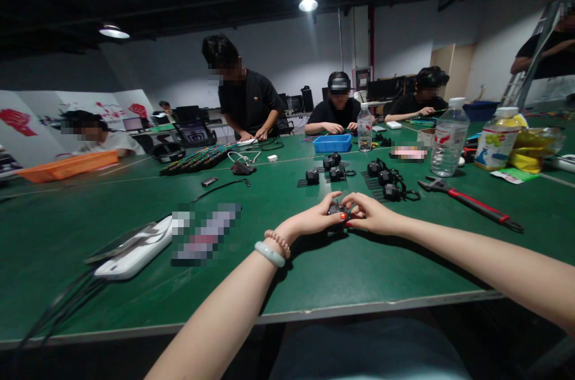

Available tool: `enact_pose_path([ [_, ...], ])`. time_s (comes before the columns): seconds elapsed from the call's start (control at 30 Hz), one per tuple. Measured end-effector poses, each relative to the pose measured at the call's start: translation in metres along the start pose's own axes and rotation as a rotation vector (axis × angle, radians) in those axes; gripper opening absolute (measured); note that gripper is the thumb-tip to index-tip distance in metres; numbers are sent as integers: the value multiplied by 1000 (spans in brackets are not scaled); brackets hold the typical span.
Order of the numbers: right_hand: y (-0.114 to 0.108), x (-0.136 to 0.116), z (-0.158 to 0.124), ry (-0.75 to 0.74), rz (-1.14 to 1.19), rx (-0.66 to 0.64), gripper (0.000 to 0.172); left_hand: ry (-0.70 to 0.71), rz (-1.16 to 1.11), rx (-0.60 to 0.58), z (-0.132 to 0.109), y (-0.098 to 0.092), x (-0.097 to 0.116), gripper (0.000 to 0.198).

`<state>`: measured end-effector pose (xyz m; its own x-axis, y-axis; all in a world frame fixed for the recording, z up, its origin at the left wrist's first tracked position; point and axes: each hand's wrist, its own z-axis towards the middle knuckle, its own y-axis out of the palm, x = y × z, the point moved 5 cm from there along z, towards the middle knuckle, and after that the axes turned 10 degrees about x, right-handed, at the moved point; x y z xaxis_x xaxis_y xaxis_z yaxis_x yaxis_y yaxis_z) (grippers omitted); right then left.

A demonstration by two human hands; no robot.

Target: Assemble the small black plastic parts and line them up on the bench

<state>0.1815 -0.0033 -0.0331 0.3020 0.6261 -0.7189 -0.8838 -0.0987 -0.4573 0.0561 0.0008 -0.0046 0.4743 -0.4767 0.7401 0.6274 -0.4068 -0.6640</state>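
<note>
My left hand (314, 219) and my right hand (372, 215) meet over the green table (314, 284), fingers pinched together on a small black device (336, 210) held between them. The left wrist wears a pale bangle and a bead bracelet. Just beyond my hands lie several more small black devices (335, 171) with straps, some in a cluster (389, 179) to the right.
A red-handled wrench (471, 203) lies to the right. Water bottles (449, 137), a blue tray (332, 143), an orange tray (67, 165) and a white power strip (135, 254) stand on the table. Other people work at the far side.
</note>
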Motion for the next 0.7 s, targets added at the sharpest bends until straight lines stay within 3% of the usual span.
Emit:
enact_pose_path([
  [0.7,-1,5,2,44,-19,16,31,1,11,2,0,0,0,67],
])
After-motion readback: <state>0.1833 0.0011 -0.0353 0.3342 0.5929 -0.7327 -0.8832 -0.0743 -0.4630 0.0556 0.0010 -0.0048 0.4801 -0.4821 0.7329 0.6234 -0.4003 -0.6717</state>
